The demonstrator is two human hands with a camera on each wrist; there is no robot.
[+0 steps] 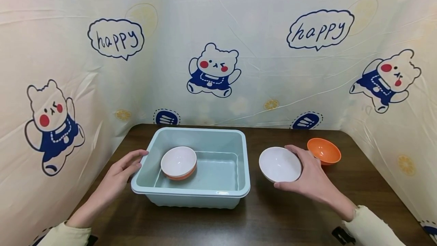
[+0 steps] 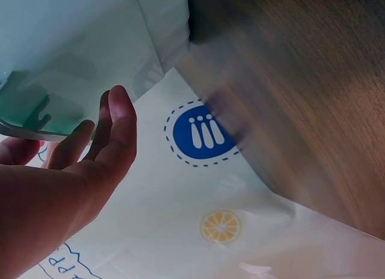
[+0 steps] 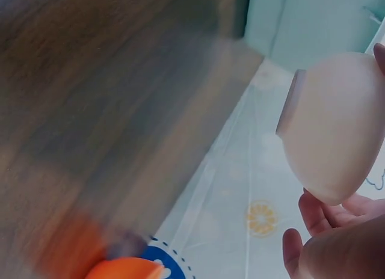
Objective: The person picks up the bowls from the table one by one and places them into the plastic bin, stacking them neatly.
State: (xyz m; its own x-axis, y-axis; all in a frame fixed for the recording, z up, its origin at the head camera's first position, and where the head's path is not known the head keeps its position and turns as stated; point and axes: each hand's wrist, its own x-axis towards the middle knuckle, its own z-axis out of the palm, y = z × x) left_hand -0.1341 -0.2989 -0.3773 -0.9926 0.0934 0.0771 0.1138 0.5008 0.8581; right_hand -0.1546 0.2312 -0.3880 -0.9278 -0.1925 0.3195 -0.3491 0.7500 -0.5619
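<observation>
My right hand (image 1: pixel 312 172) holds a white bowl (image 1: pixel 280 164) by its side, thumb at the near rim and fingers at the far rim. The right wrist view shows the bowl's pale outside and foot ring (image 3: pixel 334 125), raised over the table. My left hand (image 1: pixel 119 174) grips the left rim of a light blue plastic basin (image 1: pixel 192 199); in the left wrist view fingers (image 2: pixel 120 119) lie under the rim against the outer wall. Inside the basin, on its left, another white bowl (image 1: pixel 178 161) sits stacked in an orange bowl (image 1: pixel 182 177), mostly hidden.
A second orange bowl (image 1: pixel 324 151) stands on the dark wooden table (image 1: pixel 290 215) at the back right, just behind my right hand. A printed cloth (image 1: pixel 259 68) with bears and lettering hangs around the table's back and sides.
</observation>
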